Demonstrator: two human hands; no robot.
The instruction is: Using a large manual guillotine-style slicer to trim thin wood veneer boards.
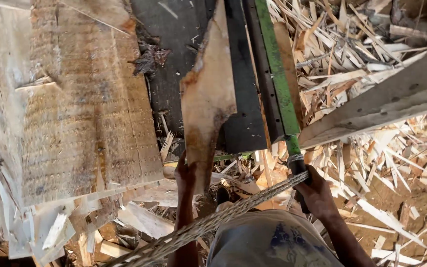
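Note:
My left hand (184,174) grips the near end of a thin, ragged sheet of wood veneer (208,96) that lies over a dark machine bed (240,123). My right hand (315,193) is closed around the dark handle of a long green lever blade (278,84) that runs away from me along the right side of the bed. A braided rope (208,225) is tied at the handle and runs down to the lower left across my body.
A stack of large rough veneer sheets (75,109) fills the left side. Heaps of wood strips and offcuts (381,148) cover the ground on the right and below. A grey wooden beam (386,96) slants across the right.

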